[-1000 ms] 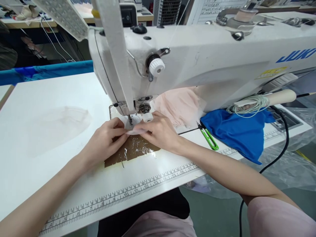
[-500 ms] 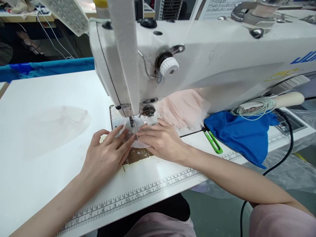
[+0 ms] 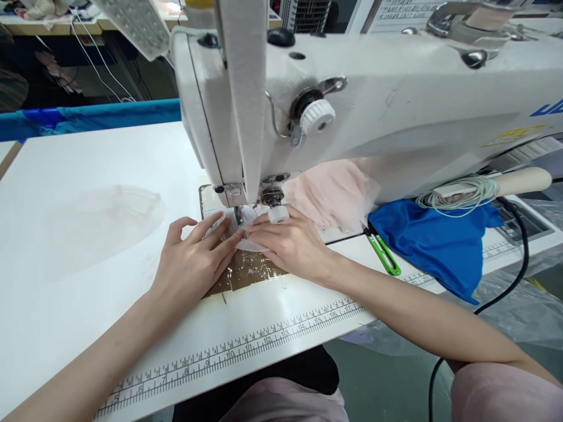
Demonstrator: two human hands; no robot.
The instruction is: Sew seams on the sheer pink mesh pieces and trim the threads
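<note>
My left hand (image 3: 191,253) lies at the front left of the presser foot (image 3: 238,214), its thumb and index finger closing on a piece of sheer pale fabric (image 3: 253,246). From the right, my right hand (image 3: 292,243) pinches the same fabric, its fingertips nearly meeting those of my left hand. The fabric's curved front edge shows between the hands; the rest is partly hidden by fingers and the machine. Above them stands the white sewing machine (image 3: 373,105). A small white round piece (image 3: 278,214) sits just behind my right fingers.
Pale pink fabric (image 3: 332,193) lies under the machine arm. Green-handled thread snips (image 3: 383,253) and a blue cloth (image 3: 431,243) are on the right. Another sheer piece (image 3: 105,225) rests at left. A printed ruler (image 3: 229,354) runs along the table's front edge.
The machine appears farther right as the view shifts. Both hands keep hold of the fabric by the presser foot. More of the brown taped patch shows, and the small white round piece has come into sight.
</note>
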